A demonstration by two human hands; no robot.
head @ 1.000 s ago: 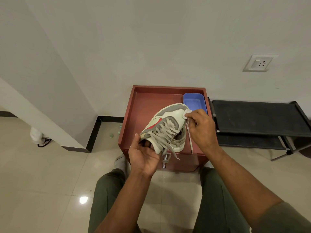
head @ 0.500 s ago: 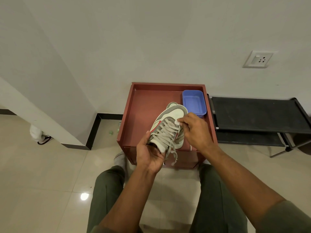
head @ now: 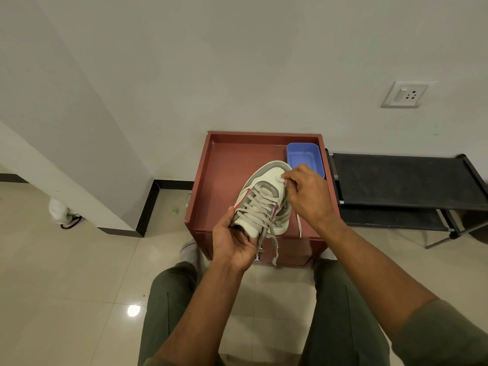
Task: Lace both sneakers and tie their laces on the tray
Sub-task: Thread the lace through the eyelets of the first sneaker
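We are seeing a small blue plastic tub (head: 303, 157) sitting empty in the far right corner of the red-brown wooden tray (head: 227, 165). Our left hand (head: 232, 240) is clasping the heel of the cream and grey laced sneaker (head: 264, 199); our right hand (head: 309, 194) is pinching something white at its toe, which is pointing away from us over the tray.

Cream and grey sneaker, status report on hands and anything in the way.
Left hand grips the cream and grey sneaker at the heel. Right hand pinches near its toe. Laces untied, hanging. Blue plastic tray behind, clear.
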